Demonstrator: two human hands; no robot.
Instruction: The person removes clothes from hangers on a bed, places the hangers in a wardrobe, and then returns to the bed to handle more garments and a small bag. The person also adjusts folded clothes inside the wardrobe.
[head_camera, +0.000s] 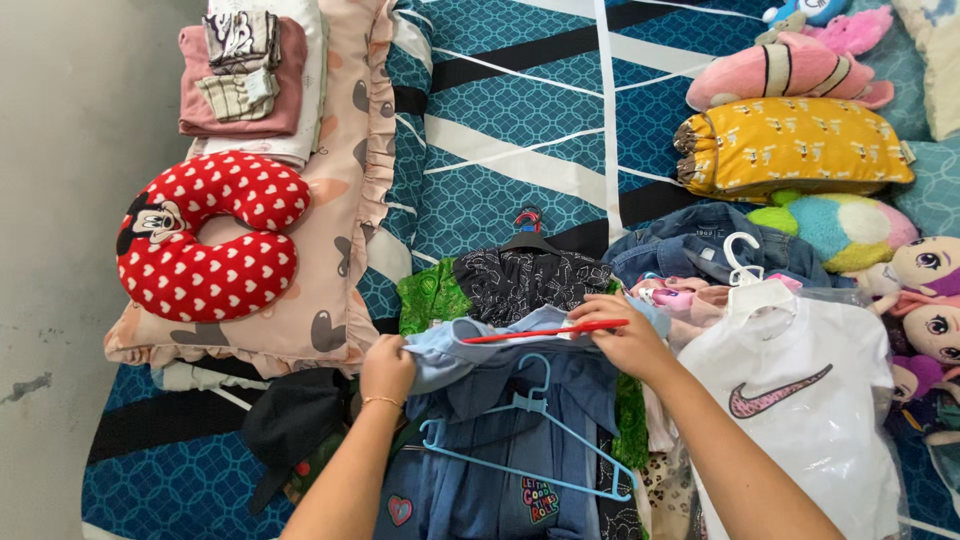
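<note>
Denim lies nearest, a blue garment (500, 490) with small patches, and a light blue plastic hanger (525, 440) rests on top of it. Just beyond, the left hand (387, 368), a thin bracelet on its wrist, is closed on the edge of a pale blue shirt (470, 352) and grips the cloth. The right hand (625, 335) pinches a red hanger (545, 333) against the far side of the same shirt, fingers curled over it. The shirt is spread between the 2 hands, across the top of the clothes pile on the bed.

To the right, a white shirt in a clear plastic cover (800, 400) hangs on a white hanger, touching the right forearm. To the left lies a black cap (290, 425). Behind the pale blue shirt sit a black patterned top (530, 280) on a black hanger and a green cloth (430, 298) beside it, with a folded denim jacket (700, 245) to their right.

Further off, a red heart-dotted neck pillow (210, 235) rests on a pink pillow (340, 200), with folded clothes (245, 75) beyond it. At the far right are a yellow cushion (795, 145) and plush toys (790, 65).
</note>
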